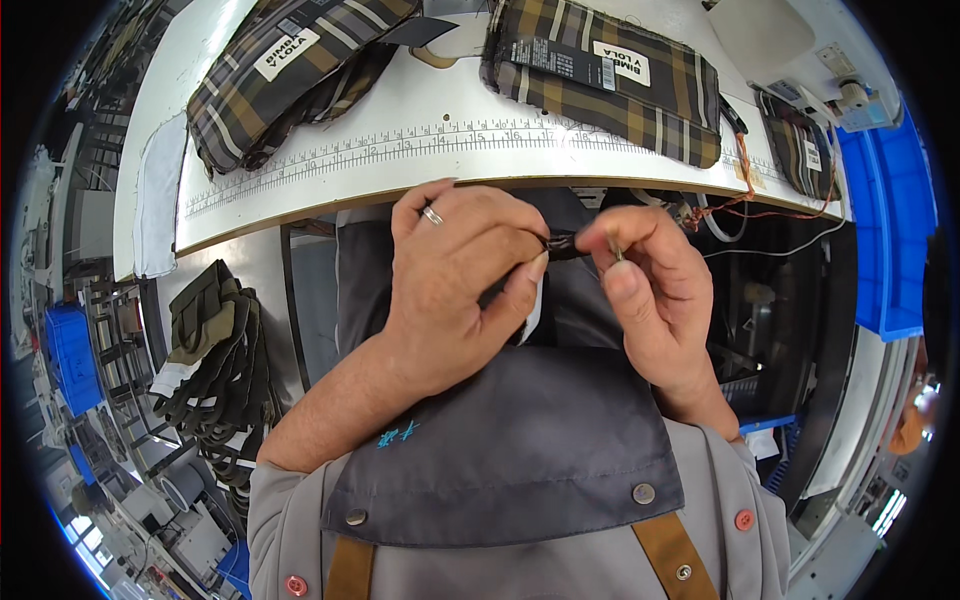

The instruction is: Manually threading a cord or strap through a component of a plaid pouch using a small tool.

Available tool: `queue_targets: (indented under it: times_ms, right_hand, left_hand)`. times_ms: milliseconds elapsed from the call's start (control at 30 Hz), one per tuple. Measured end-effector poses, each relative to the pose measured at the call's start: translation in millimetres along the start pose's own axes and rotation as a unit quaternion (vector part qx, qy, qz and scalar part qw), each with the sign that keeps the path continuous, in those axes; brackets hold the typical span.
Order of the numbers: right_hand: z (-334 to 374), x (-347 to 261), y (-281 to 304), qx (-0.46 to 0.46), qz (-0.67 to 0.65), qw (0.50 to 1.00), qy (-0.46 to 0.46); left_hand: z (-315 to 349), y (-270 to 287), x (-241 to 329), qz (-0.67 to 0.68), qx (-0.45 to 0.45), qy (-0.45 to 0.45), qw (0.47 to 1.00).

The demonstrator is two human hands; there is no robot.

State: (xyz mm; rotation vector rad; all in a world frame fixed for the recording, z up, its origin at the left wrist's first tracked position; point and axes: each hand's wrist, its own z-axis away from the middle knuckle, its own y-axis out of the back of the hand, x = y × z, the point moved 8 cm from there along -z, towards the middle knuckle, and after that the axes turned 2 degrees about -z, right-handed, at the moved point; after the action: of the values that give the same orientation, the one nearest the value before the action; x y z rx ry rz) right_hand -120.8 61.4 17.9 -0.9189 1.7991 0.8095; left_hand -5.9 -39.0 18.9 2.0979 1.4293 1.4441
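In front of the table's edge, above my lap, both hands are close together. My left hand, with a ring on one finger, is closed in a pinch on one end of a small dark strip, perhaps fabric. The strip spans the gap toward my right hand. My right thumb and forefinger are closed on a small thin metal piece, too small and blurred to name. Whether the right fingers also touch the strip I cannot tell. A bit of white shows below my left fingers.
On the white table, marked with a ruler scale, lie plaid fabric pieces with labels at left and right. A red cord trails over the right edge. Dark green cloth pieces hang at left. A blue bin stands right.
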Motion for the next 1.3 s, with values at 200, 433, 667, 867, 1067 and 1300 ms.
queue_targets:
  times_ms: [200, 433, 667, 867, 1067, 1300]
  right_hand:
    - [0, 2, 3, -0.013, 0.185, 0.983, -0.004]
    - [3, 12, 21, 0.047, 0.168, 0.985, -0.015]
    - [-7, -11, -9, -0.051, 0.166, 0.983, 0.067]
    - [-2, 1, 1, 0.014, 0.127, 0.991, 0.029]
    - [14, 3, 6, 0.08, -0.054, 0.995, 0.003]
    - [13, -48, -15, -0.116, 0.155, 0.977, 0.085]
  left_hand:
    - [2, 11, -8, 0.063, 0.005, 0.051, 0.997]
    - [24, 28, -44, 0.098, 0.027, 0.121, 0.987]
    - [0, 25, -23, 0.091, -0.062, 0.139, 0.984]
    - [-3, 17, -20, 0.082, -0.066, 0.069, 0.992]
    - [11, -2, -38, 0.244, -0.03, 0.125, 0.961]
    - [11, 10, -36, 0.114, 0.047, 0.143, 0.982]
